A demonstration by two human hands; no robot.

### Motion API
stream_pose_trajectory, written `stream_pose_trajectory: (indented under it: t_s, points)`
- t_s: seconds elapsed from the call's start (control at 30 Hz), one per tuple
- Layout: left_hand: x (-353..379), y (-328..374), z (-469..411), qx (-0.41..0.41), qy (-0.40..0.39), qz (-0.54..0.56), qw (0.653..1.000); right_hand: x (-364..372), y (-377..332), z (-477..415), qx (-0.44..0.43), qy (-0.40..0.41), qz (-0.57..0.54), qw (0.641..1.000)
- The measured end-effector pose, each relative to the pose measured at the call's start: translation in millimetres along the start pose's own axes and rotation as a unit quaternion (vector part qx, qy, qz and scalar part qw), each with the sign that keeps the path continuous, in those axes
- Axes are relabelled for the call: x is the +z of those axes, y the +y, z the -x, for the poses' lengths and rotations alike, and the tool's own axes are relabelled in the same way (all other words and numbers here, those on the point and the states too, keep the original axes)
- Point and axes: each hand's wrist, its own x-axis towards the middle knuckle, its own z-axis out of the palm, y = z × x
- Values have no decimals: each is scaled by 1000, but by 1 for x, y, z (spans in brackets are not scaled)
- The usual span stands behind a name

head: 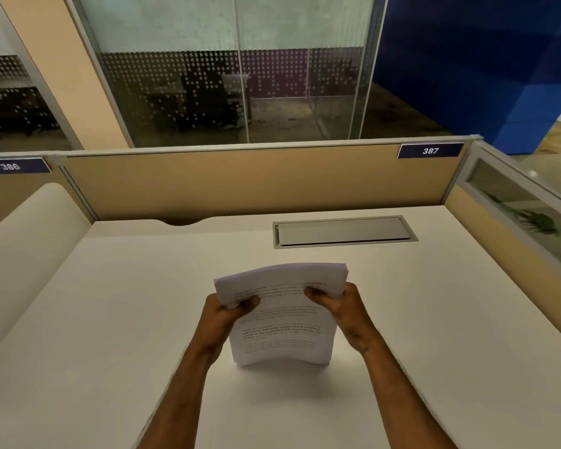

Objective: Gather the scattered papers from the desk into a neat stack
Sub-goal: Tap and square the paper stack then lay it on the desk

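A stack of white printed papers [280,332] stands on its bottom edge on the white desk [434,319], bowed slightly, printed side facing me. My left hand [227,314] grips the stack's upper left side, thumb on the front. My right hand [340,306] grips the upper right side the same way. The sheets' top edges are close together but slightly fanned. No loose sheets show elsewhere on the desk.
A grey cable hatch [344,231] is set into the desk behind the stack. Tan partition panels [240,183] wall the desk at the back and right, with number plates 386 and 387. A cream divider [30,247] rises at the left.
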Motion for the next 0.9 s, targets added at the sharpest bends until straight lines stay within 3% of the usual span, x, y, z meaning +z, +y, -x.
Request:
stream_pose_trajectory:
  t_s: [0.3,0.57,0.73,0.9]
  points:
    - [8,-6,7,-9,28,2,1000,3,-9,2,-37,59,-11,998]
    - [21,24,-7,84,84,-23,993,14,-24,-4,-70,147,-2,987]
    - [20,21,-9,67,108,-50,991,14,-17,-4,-53,148,-7,988]
    - [17,12,-3,72,62,-37,995,12,-14,-7,-68,120,16,990]
